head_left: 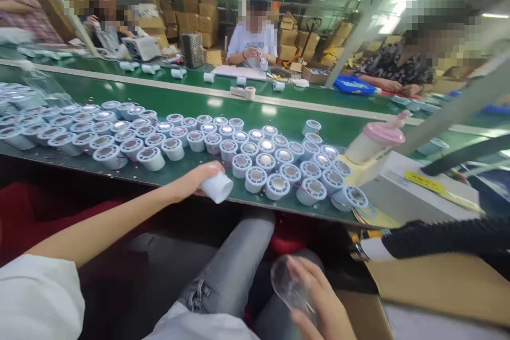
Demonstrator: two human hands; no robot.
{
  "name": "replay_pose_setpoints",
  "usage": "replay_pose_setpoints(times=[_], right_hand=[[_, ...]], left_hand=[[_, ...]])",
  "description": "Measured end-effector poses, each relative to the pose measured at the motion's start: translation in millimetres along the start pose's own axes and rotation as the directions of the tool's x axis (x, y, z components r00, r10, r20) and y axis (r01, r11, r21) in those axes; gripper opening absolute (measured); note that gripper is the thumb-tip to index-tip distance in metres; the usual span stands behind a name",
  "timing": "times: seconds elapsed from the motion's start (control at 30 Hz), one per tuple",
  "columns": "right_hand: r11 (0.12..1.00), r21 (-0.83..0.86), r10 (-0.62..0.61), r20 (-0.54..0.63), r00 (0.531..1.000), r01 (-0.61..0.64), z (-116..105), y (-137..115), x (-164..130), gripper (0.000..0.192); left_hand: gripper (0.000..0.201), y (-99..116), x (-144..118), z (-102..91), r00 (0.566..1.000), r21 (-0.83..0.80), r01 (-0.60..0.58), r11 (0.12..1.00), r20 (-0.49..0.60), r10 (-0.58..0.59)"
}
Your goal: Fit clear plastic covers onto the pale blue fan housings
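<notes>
My left hand (199,177) is closed around a white cup-shaped plastic housing (218,187), tilted at the table's near edge. Low over my lap, my right hand (321,292) grips a clear rounded plastic cover (283,279). The cover's far side is hard to make out because it is see-through and blurred. Rows of similar white round housings (277,185) stand on the green table just beyond my left hand. Their tops show slotted rings with a shiny disc in the middle, and thin red wires come out of some.
A cup with a pink lid (384,133) stands at the right beside a white box (422,186). A black ribbed hose (450,236) reaches in below it, above a cardboard box (442,287). Across the green conveyor (191,100) several people sit working.
</notes>
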State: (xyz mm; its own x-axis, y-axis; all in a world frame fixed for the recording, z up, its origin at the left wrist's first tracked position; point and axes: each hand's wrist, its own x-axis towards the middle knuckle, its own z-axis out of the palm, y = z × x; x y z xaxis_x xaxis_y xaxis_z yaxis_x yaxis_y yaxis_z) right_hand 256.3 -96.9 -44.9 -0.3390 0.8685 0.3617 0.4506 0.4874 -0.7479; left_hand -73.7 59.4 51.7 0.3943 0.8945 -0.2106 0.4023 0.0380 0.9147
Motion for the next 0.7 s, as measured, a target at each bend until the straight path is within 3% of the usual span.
replay_pose_setpoints(times=[0.07, 0.13, 0.2, 0.23, 0.3, 0.4, 0.47, 0.53, 0.7], right_hand=[[0.967, -0.254, -0.018, -0.001, 1.0, 0.017, 11, -18, 23, 0.052], [0.888, -0.458, -0.088, -0.072, 0.994, 0.045, 13, -28, 41, 0.049], [0.809, -0.587, -0.054, -0.13, 0.99, -0.033, 10, -31, 51, 0.047], [0.787, -0.611, -0.005, -0.139, 0.99, -0.082, 7, -30, 52, 0.045], [0.809, -0.569, 0.105, -0.111, 0.988, -0.15, 1, -27, 49, 0.038], [0.926, -0.287, 0.238, -0.055, 0.97, -0.244, -5, -25, 41, 0.016], [0.94, -0.065, 0.331, -0.061, 0.942, -0.335, -6, -28, 38, 0.005], [0.908, 0.095, 0.415, -0.086, 0.906, -0.407, -6, -32, 38, 0.015], [0.834, 0.3, 0.526, -0.18, 0.831, -0.463, -8, -35, 40, 0.026]], left_hand=[[0.042, -6, 7, 44.0, 0.971, -0.13, 0.08, 0.988, 0.233, -0.048], [0.038, -10, 14, 80.5, 0.896, -0.16, 0.129, 0.979, 0.441, -0.046], [0.033, -8, 18, 104.4, 0.811, -0.14, 0.139, 0.98, 0.584, -0.031], [0.031, -5, 19, 111.7, 0.787, -0.103, 0.089, 0.991, 0.617, -0.007], [0.026, 2, 20, 119.3, 0.797, 0.002, -0.109, 0.994, 0.597, 0.086], [0.025, 9, 19, 123.6, 0.865, 0.128, -0.326, 0.937, 0.441, 0.24], [0.038, 6, 17, 127.0, 0.901, 0.117, -0.32, 0.94, 0.344, 0.264], [0.054, 0, 16, 131.1, 0.914, 0.079, -0.308, 0.948, 0.299, 0.273], [0.067, -19, 16, 138.1, 0.859, 0.054, -0.428, 0.902, 0.335, 0.387]])
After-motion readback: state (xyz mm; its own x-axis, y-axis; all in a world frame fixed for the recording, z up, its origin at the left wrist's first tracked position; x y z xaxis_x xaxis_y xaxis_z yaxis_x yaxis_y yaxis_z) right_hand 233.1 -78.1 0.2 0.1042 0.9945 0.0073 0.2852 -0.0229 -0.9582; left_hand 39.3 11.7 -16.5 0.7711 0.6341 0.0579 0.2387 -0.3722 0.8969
